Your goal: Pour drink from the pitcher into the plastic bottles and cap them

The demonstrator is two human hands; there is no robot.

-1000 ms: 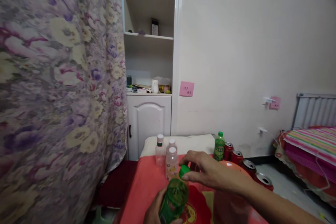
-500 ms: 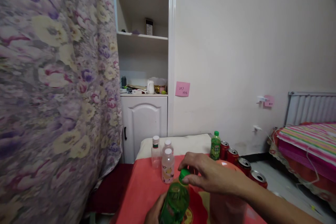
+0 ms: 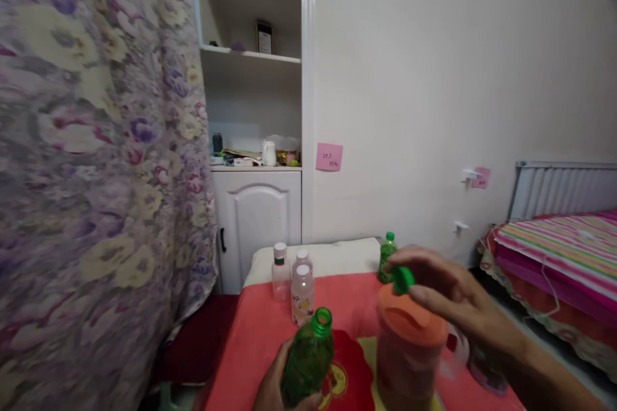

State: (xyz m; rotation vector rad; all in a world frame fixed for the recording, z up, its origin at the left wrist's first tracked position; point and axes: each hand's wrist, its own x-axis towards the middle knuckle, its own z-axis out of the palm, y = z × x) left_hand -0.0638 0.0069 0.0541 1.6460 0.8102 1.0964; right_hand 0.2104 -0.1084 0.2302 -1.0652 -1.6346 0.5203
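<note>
Nearest me, the left hand [image 3: 274, 380] is wrapped around one green bottle [image 3: 308, 363], tilted, its mouth uncovered, at the near side of the table [image 3: 255, 340]. The right hand [image 3: 448, 282] pinches one green cap [image 3: 403, 279] between thumb and fingers, well apart from that bottle. One red dish [image 3: 354, 369] lies near the held bottle; right of it, toward the table's right edge, stands one pitcher [image 3: 407, 369] with an orange lid [image 3: 419, 321]. What sits under the right forearm is too hidden to count. Farther off, three clear bottles [image 3: 303, 302] with whitish caps stand grouped toward the far left corner, and one capped green bottle [image 3: 388, 246] by the far right corner. Two pink notes [image 3: 330, 157] hang on the wall beyond.
</note>
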